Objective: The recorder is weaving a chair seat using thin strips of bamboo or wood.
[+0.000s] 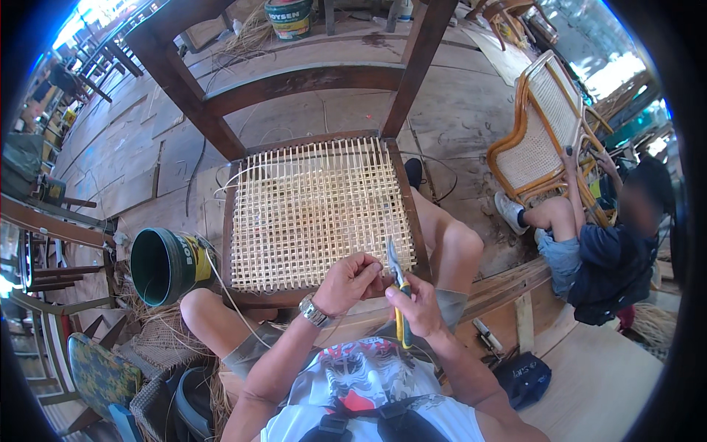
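A wooden chair frame stands before me, its seat panel (309, 214) woven from pale cane strips in an open grid. Toward the far edge the strips run mostly lengthwise with few crossings. In my right hand (420, 306) is a pair of pliers (393, 258) with yellow-and-dark handles, jaws pointing up over the seat's near right corner. My left hand (353, 282) is closed in a pinch right beside the pliers, above the seat's near edge; what its fingertips hold is too small to make out. A loose cane strand (230, 295) curves down from the seat's left side toward my left forearm.
A dark green bucket (157, 267) lies tipped left of the seat; another bucket (289, 20) stands beyond the chair. At right, a seated person (611, 250) handles a rattan chair (545, 121). A dark cap (524, 379) lies at lower right. Chair parts crowd the left.
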A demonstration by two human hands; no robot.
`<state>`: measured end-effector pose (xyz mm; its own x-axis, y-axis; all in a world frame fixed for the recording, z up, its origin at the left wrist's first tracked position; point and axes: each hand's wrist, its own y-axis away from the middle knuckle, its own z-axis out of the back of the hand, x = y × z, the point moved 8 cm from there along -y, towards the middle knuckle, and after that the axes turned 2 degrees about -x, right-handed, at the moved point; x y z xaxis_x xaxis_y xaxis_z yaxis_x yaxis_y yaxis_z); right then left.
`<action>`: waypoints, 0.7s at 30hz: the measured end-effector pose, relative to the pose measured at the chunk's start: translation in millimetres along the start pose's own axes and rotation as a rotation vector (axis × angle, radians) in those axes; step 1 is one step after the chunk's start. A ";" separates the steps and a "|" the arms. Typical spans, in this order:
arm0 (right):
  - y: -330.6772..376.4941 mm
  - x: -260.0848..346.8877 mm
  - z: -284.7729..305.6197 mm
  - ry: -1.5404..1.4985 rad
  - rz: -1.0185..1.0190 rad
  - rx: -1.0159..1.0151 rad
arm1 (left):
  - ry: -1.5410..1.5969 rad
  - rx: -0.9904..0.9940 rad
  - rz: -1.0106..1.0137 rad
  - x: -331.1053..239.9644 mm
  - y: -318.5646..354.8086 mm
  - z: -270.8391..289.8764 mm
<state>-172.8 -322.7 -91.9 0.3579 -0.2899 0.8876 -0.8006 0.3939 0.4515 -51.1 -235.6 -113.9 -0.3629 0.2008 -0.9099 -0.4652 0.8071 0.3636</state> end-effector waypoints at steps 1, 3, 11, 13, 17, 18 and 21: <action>-0.1 -0.2 4.5 -0.001 -0.001 -0.003 | -0.023 0.007 0.010 0.6 0.5 0.3; 0.8 5.5 36.3 -0.024 0.087 -0.201 | -0.049 0.010 0.024 2.1 3.6 3.5; 60.6 -93.9 315.6 1.057 -0.095 -0.864 | 0.424 -0.075 0.175 10.1 -6.5 19.2; 90.7 -154.2 347.8 1.196 -0.160 -0.795 | 0.500 -0.058 0.219 16.8 -13.5 27.2; 137.7 -217.0 367.2 1.317 -0.456 -0.815 | 0.552 0.006 0.213 9.7 -20.2 27.6; 149.3 -228.5 373.0 1.250 -0.673 -0.838 | 0.547 -0.009 0.207 8.8 -20.6 28.4; 133.6 -180.3 347.5 1.200 -0.578 -0.937 | 0.345 -0.085 0.121 14.4 -28.0 35.6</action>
<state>-511.2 -520.9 -223.3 0.9971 0.0524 -0.0552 -0.0385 0.9730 0.2276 -14.5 -235.6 -144.4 -0.6635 0.0813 -0.7438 -0.4626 0.7368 0.4931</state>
